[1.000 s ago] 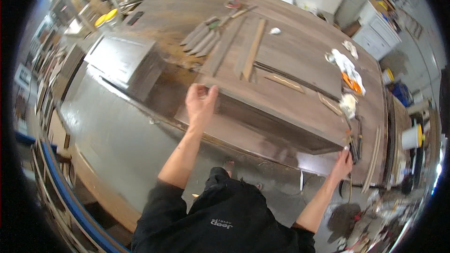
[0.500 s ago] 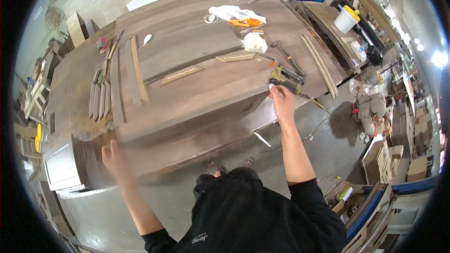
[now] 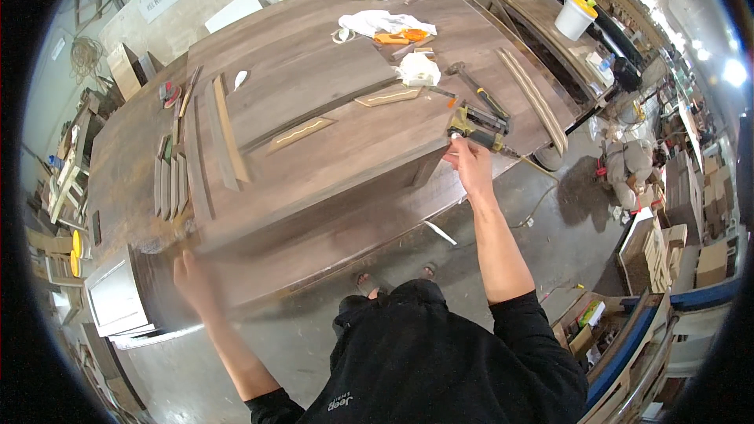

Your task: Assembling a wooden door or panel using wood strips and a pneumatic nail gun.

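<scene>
A long brown wooden panel (image 3: 330, 208) stands tilted on its edge along the table's near side, its left end smeared by motion. My right hand (image 3: 473, 169) pinches its right upper corner with thumb and fingers. At the opposite end my left hand (image 3: 196, 281), blurred, is closed at the panel's edge; its fingertips are hard to make out. Just beyond my right hand lies a yellow and black nail gun (image 3: 477, 127) with a hose. Behind the standing panel, two short mitred strips, one (image 3: 301, 133) left of the other (image 3: 386, 96), bear wavy pale beads of glue.
A flat brown panel (image 3: 314, 90) lies mid-table. Around it are a hammer (image 3: 481, 90), white cloths (image 3: 393, 23), an orange tool (image 3: 400, 36), long strips (image 3: 530, 98) and stacked short pieces (image 3: 170, 186). A white framed door (image 3: 118, 294) stands at the left. Another person (image 3: 631, 169) crouches at the right.
My view has turned slightly. Both hands stay at the panel's two ends, and its left end and my left hand are blurred in both frames.
</scene>
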Action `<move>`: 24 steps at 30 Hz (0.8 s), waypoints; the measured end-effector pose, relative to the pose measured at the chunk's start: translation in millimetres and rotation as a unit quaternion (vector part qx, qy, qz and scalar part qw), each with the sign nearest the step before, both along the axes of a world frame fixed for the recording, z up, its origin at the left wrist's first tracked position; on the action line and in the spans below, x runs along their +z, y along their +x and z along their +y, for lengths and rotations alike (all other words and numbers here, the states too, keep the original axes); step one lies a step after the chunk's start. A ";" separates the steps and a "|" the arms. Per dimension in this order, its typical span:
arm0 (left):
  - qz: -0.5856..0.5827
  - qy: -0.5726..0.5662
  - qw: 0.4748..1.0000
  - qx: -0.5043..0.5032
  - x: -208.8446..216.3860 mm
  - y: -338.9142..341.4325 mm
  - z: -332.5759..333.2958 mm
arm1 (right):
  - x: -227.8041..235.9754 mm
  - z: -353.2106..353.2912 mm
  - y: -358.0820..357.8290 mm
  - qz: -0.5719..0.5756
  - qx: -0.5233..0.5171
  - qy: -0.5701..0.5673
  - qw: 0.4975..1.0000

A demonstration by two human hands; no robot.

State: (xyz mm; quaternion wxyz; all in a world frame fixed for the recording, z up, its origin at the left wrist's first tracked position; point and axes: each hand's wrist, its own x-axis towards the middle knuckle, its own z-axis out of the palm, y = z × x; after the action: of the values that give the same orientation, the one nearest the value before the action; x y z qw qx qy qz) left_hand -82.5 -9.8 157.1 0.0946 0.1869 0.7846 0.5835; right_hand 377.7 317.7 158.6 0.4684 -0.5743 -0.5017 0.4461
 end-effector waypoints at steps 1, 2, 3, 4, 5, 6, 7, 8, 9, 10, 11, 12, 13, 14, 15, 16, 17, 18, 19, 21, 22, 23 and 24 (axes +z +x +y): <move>0.001 -0.001 1.000 0.001 1.0 1.8 -0.7 | -1.5 -0.5 -1.6 0.012 0.006 -0.002 1.000; 0.011 -0.001 1.000 0.013 2.5 5.2 -0.3 | -4.1 0.2 -2.9 0.013 0.007 -0.003 1.000; 0.021 -0.001 0.999 0.025 3.8 6.8 0.0 | -7.1 2.2 -4.4 -0.031 0.010 0.011 0.999; 0.022 -0.003 0.999 0.026 3.9 6.7 -0.4 | -6.7 2.5 -6.6 -0.075 0.013 0.023 0.997; 0.019 0.004 1.000 0.021 3.4 6.2 -0.9 | -5.1 3.2 -7.3 -0.074 0.014 0.021 0.997; 0.015 0.011 1.000 0.017 2.8 5.6 -1.3 | -2.5 4.0 -7.2 -0.092 0.015 0.018 0.995; 0.017 0.009 1.000 0.020 3.3 5.1 -0.5 | 2.1 3.1 -8.7 -0.109 0.017 0.015 0.994; 0.021 0.003 1.000 0.020 3.3 4.1 2.0 | 4.0 2.8 -8.2 -0.106 0.029 0.018 0.994; 0.026 -0.003 0.999 0.020 1.6 2.8 2.6 | 1.9 2.8 -7.6 -0.104 0.034 0.018 0.994; 0.035 -0.007 0.999 0.027 -4.9 -0.8 4.2 | -2.3 3.3 -6.5 -0.112 0.035 0.032 0.993; 0.040 -0.024 0.999 0.021 -8.9 -0.5 3.2 | -8.9 3.3 -6.6 -0.119 0.037 0.047 0.991; 0.065 -0.010 0.998 0.023 -32.3 -10.9 -4.1 | -26.0 2.1 -8.5 -0.023 0.041 0.067 0.997; 0.088 0.007 0.996 0.023 -51.3 -13.7 -0.8 | -49.9 2.1 -5.5 -0.022 0.044 0.073 0.996; -0.051 0.166 0.983 0.055 -76.0 -6.1 4.9 | -74.0 1.8 -2.9 0.014 0.038 0.063 0.997; 0.009 0.112 0.993 0.044 -121.9 -29.1 -12.4 | -89.7 -1.8 -7.9 0.053 0.043 0.049 0.996; 0.037 0.079 0.996 0.026 -146.1 -29.4 -13.6 | -95.6 -9.0 -12.0 0.054 0.054 0.051 0.996; 0.065 0.047 0.997 0.005 -159.5 -29.8 -13.2 | -98.9 -15.5 -15.5 0.002 0.050 0.052 0.997; 0.040 0.058 0.997 0.023 -167.9 -24.4 -7.6 | -101.3 -17.6 -20.9 -0.049 0.047 0.055 0.996; 0.015 0.069 0.997 0.041 -170.6 -12.0 2.5 | -105.3 -15.8 -23.7 -0.047 0.054 0.058 0.996; 0.041 0.066 0.996 0.037 -144.0 3.7 23.8 | -121.0 -4.6 -18.0 -0.085 0.044 0.059 0.994; 0.033 0.031 0.998 0.040 -141.8 1.1 29.3 | -135.6 7.6 -9.8 -0.115 0.054 0.062 0.990; 0.022 -0.006 0.999 0.048 -138.1 3.3 30.7 | -134.9 9.3 -4.4 -0.115 0.062 0.062 0.990; -0.046 0.018 0.998 0.036 -136.9 11.4 29.0 | -135.2 8.4 2.0 -0.135 0.077 0.071 0.985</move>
State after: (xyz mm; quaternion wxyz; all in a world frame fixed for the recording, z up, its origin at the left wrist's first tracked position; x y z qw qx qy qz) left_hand -71.1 19.2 20.3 0.1056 0.1332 0.7754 0.6082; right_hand 379.8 326.1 23.4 0.4003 -0.5541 -0.6336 0.3624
